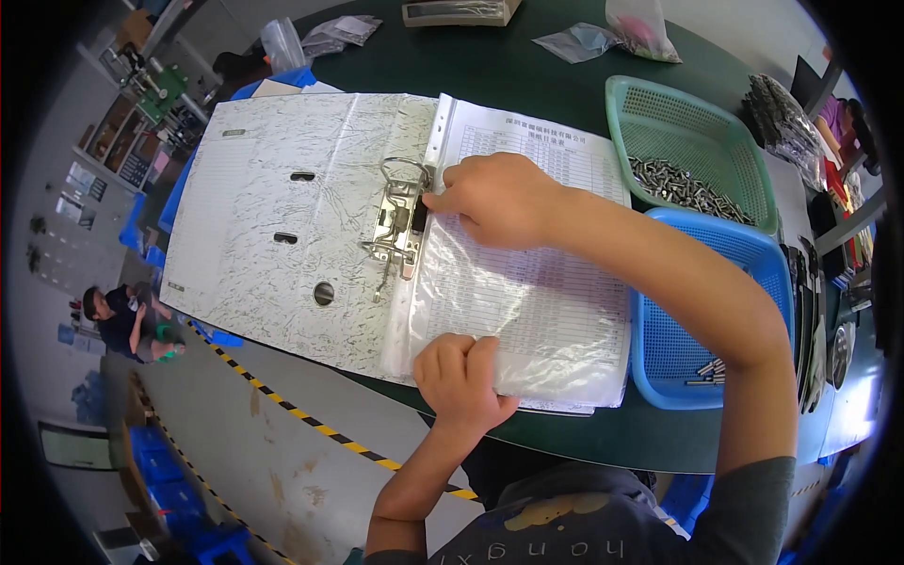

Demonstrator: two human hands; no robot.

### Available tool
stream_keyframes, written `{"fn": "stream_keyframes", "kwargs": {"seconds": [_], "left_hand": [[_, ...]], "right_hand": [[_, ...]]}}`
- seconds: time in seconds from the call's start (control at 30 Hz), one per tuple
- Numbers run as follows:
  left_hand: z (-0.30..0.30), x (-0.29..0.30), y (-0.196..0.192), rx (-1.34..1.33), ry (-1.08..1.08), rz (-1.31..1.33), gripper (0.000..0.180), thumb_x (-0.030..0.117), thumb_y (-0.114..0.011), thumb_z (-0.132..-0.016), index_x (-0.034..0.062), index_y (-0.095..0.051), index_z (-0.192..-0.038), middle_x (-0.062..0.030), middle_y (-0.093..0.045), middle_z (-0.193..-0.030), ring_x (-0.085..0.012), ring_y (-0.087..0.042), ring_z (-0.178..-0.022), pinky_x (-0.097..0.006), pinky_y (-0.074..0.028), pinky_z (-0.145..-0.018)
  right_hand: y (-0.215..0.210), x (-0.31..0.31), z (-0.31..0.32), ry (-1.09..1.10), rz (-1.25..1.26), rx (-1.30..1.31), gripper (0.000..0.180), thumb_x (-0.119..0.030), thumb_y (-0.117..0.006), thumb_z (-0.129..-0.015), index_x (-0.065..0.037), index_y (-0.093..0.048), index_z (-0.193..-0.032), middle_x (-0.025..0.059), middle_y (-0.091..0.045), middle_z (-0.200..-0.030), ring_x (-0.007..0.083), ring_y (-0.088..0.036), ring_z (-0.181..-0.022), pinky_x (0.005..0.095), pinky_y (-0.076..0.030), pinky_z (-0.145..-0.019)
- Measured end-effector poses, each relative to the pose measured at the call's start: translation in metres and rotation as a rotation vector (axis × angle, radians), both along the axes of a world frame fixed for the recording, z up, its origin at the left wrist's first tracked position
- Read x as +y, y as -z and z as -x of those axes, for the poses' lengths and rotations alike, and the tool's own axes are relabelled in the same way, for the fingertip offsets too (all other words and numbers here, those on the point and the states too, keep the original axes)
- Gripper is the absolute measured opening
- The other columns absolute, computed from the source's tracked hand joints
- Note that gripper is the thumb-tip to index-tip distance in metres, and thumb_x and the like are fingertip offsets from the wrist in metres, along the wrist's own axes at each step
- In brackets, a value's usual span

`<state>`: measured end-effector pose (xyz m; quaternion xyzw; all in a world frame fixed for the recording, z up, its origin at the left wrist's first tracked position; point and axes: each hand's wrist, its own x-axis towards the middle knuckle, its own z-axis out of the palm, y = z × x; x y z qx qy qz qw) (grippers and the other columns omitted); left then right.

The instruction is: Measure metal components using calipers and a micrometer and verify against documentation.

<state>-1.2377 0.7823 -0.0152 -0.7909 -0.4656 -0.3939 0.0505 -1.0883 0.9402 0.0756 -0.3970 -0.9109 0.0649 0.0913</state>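
Left hand (460, 379) grips a glossy sleeve (565, 353) in a grey-marbled white binder (240, 202), right hand (508, 198) half-curled, pointing

Dk grn surface (546, 89), w/ open ring binder (282, 207) on it. R of binder: grn basket (692, 127) & blue basket (706, 292). Beyond binder: beige boxy unit (461, 13), plus clear plastic bags (645, 36).

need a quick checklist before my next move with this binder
1. Binder lying open: ok, cover spread to the left.
2. Left hand at the plastic sleeve: ok, on its near edge.
3. Right hand at the metal clip: ok, index finger reaches it.
4. Clip closed: cannot tell.
5. Sleeve threaded on the clip: cannot tell, the right hand covers part of that edge.
6. Green basket upright: ok, metal pins inside.
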Motion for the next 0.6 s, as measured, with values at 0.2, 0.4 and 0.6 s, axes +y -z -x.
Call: {"fn": "stream_keyframes", "kwargs": {"seconds": [0.2, 0.4, 0.6], "left_hand": [[0.000, 0.001, 0.003, -0.044, -0.022, -0.009, 0.055, 0.027, -0.067, -0.042, 0.0117, -0.059, -0.095, -0.0060, -0.048, -0.087, -0.0271, -0.049, -0.080, -0.039, -0.035, -0.071], [-0.003, 0.002, -0.003, -0.044, -0.022, -0.036, 0.054, 0.025, -0.067, -0.044, 0.0114, -0.059, -0.095, -0.0064, -0.048, -0.087, -0.0283, -0.048, -0.079, -0.039, -0.036, -0.070], [0.007, 0.002, -0.027, 0.048, -0.061, 0.159, 0.051, 0.010, -0.069, -0.047, 0.0094, -0.060, -0.098, -0.0073, -0.048, -0.086, -0.0291, -0.049, -0.079, -0.039, -0.040, -0.069]], "right_hand": [[0.004, -0.030, -0.029, -0.048, -0.042, 0.137, 0.041, -0.004, -0.059, -0.075, -0.011, -0.064, -0.115, 0.0090, -0.060, -0.099, 0.0279, -0.058, -0.094, 0.0403, -0.048, -0.075], [0.012, -0.057, -0.048, -0.072, -0.187, 0.134, 0.039, -0.006, -0.059, -0.074, -0.008, -0.063, -0.113, 0.0112, -0.057, -0.111, 0.0288, -0.057, -0.102, 0.0413, -0.046, -0.084], [-0.004, -0.103, -0.108, 0.197, -0.290, 0.183, 0.032, -0.009, -0.060, -0.075, -0.004, -0.063, -0.107, 0.0130, -0.059, -0.110, 0.0298, -0.057, -0.099, 0.0419, -0.045, -0.083]]}}
